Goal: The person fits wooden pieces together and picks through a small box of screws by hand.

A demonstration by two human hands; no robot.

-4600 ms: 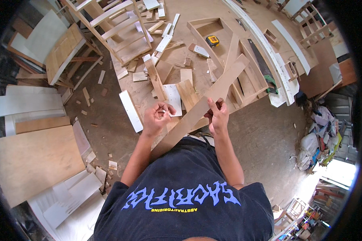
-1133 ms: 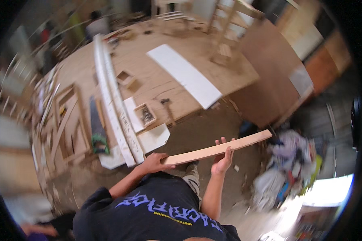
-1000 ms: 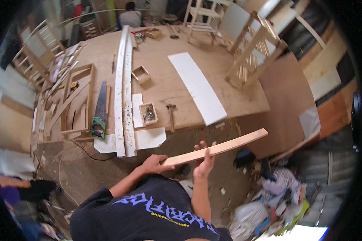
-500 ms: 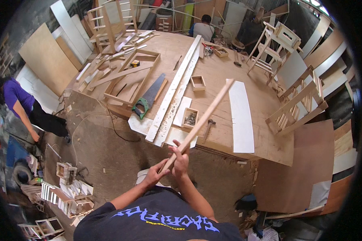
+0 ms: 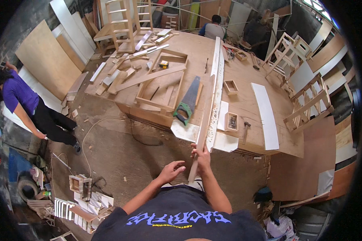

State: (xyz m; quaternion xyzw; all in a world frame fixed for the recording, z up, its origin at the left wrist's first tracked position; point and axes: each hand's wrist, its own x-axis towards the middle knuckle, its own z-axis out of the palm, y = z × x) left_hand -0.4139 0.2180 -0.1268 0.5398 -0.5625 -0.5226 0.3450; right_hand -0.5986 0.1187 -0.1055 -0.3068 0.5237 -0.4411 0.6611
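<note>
The wooden strip is gripped near its lower end by the fingers of the right hand, presumably so that its full length can be directed from one point. The fingers of the left hand are loosely open, empty and just beside the strip, apparently available for a second hold. Ahead of the right fingers, the strip is extended over a pitted white board; contact cannot be determined. Farther ahead-left, a handsaw is laid flat on the desk, handle nearward, likely for easy pick-up. Ahead-right, small parts are contained in an open box, seemingly against scattering; a hammer is placed beside it.
</note>
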